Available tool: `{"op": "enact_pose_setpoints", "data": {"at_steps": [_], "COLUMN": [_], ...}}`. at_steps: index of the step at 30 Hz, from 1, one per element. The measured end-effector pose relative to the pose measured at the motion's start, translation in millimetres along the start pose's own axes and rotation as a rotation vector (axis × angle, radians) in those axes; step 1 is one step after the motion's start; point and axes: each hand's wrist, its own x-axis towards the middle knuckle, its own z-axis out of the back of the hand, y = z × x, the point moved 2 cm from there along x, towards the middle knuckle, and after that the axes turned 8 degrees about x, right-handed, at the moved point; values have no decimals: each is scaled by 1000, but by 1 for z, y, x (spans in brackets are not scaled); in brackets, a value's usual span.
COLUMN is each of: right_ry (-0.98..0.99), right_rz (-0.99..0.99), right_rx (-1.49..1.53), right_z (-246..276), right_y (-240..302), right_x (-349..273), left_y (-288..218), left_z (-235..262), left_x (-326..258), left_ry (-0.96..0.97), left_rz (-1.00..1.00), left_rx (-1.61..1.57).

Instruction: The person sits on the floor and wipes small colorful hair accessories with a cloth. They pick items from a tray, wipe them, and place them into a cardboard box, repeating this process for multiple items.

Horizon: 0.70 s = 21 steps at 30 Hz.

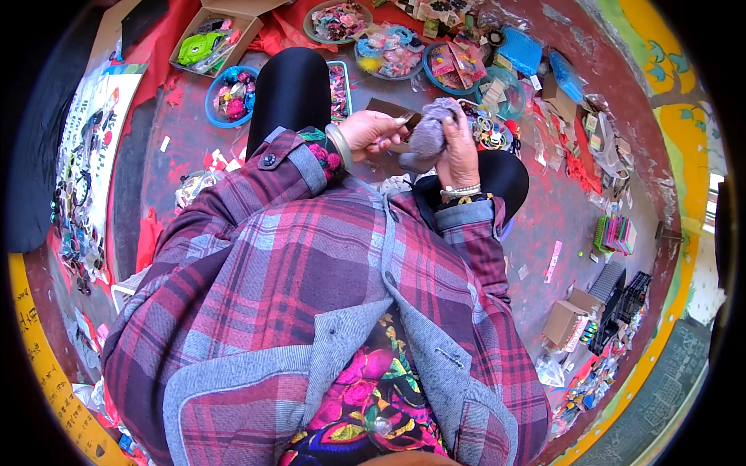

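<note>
My right hand is wrapped round a soft, fluffy grey thing, which looks like plush or a furry hair accessory; its exact kind is not clear. Close to its left side, my left hand is closed in a pinch, thumb against fingers. Something small and dark seems to be at those fingertips, too small to name. Both hands are held up between my knees, above a brown card-like piece. Bracelets circle both wrists.
Beyond my knees stand a blue basin of colourful trinkets, a bowl of pink and blue hair ties and a cardboard box. Sunglasses lie on a white sheet at left. Small baskets and an open carton sit at right.
</note>
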Motion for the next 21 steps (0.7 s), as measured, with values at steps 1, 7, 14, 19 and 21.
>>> {"op": "enact_pose_setpoints", "data": {"at_steps": [1, 7, 14, 19, 21], "right_ry": [4, -50, -70, -109, -135], "right_rz": [25, -108, -47, 42, 67], "right_rx": [-69, -305, -274, -304, -267], "right_z": [-3, -1, 0, -3, -7], "right_y": [-6, -44, -38, -32, -28], "right_x": [-1, -7, -6, -7, -9], "left_y": [0, 12, 8, -3, 0], "left_z": [-2, -3, -11, -16, -12], "left_x": [0, 3, -5, -9, -5], "left_ry": [-27, -41, -20, -24, 20], "left_rz": [-15, -109, -86, -105, -97], "left_rx": [37, 469, 409, 475, 447]}}
